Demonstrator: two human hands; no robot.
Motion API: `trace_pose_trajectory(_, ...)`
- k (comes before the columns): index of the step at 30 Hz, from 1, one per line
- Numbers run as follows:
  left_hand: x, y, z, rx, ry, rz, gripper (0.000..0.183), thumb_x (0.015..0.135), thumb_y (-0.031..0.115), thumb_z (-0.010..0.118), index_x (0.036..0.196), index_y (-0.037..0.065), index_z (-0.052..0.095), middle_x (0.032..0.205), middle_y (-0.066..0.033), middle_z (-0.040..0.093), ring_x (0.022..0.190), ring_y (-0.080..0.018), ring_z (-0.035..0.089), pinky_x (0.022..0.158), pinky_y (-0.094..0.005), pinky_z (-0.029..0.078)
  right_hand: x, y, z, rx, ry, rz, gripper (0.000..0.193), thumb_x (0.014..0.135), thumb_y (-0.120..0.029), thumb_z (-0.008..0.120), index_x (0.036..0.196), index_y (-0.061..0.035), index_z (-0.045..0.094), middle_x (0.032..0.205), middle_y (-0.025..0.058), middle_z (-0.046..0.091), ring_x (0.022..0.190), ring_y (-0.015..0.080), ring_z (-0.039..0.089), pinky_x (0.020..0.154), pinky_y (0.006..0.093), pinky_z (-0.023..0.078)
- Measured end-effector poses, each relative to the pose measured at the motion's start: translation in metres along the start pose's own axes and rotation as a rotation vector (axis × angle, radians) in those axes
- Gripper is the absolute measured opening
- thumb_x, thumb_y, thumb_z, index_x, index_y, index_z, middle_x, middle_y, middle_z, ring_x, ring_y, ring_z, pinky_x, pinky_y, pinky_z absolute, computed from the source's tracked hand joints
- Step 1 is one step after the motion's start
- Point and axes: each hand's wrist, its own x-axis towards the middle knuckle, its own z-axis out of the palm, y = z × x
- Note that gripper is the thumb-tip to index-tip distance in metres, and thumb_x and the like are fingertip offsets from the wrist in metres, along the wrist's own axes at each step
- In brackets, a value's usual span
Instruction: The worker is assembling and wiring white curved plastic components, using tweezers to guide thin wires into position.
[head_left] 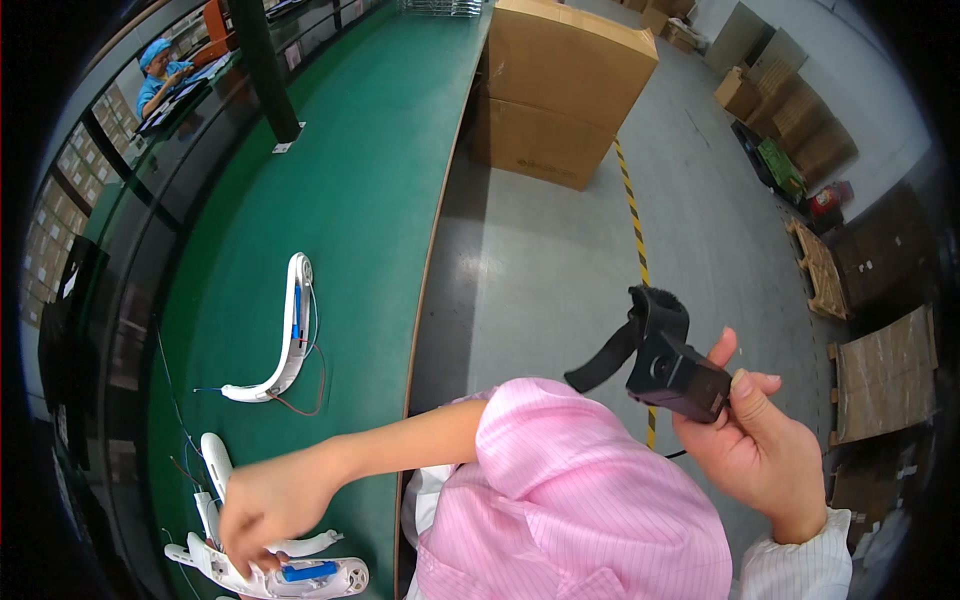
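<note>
My left hand (pixel 272 508) reaches over the green bench at the lower left. Its fingers curl down around a white curved plastic housing (pixel 345 578) with a blue piece (pixel 309 571) inside; the fingertips are partly hidden. Other white curved parts (pixel 214 460) with thin wires lie beside that hand. Farther up the bench is a separate white curved housing (pixel 280 378), with a blue strip and a red wire. At the right, over the floor, my right hand (pixel 755 455) pinches a small black box-shaped camera (pixel 690 385) between thumb and fingers. A black strap (pixel 610 355) hangs from it.
The green bench (pixel 370 160) runs away from me, its edge to the left of the aisle. Stacked brown cartons (pixel 560 95) stand beside its far part. A yellow-black line (pixel 632 210) crosses the floor. A person (pixel 160 75) in blue sits beyond a dark rail.
</note>
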Motion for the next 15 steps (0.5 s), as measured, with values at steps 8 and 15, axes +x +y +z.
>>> trace_pose_trajectory(8, 0.004, 0.002, 0.001, -0.14, -0.069, 0.0, 0.064, 0.089, 0.058, 0.024, 0.118, 0.004, 0.042, 0.091, -0.0121, 0.052, 0.071, -0.0222, 0.049, 0.065, -0.0358, 0.042, -0.006, 0.021, -0.008, 0.326, 0.191, 0.101, 0.025, 0.091, -0.005, 0.04, 0.11, 0.0035, 0.028, 0.108, 0.0147, 0.056, 0.071, 0.0101, 0.052, 0.069, 0.0204, 0.045)
trace_pose_trajectory(15, 0.012, 0.007, 0.003, -0.185, -0.083, -0.034, 0.058, 0.09, 0.055, 0.028, 0.124, 0.009, 0.038, 0.091, -0.0121, 0.052, 0.072, -0.0226, 0.05, 0.067, -0.0356, 0.042, 0.004, 0.04, -0.004, 0.478, 0.339, 0.156, 0.025, 0.091, -0.005, 0.04, 0.109, 0.0058, 0.027, 0.106, 0.0165, 0.056, 0.073, 0.0105, 0.055, 0.069, 0.0198, 0.047)
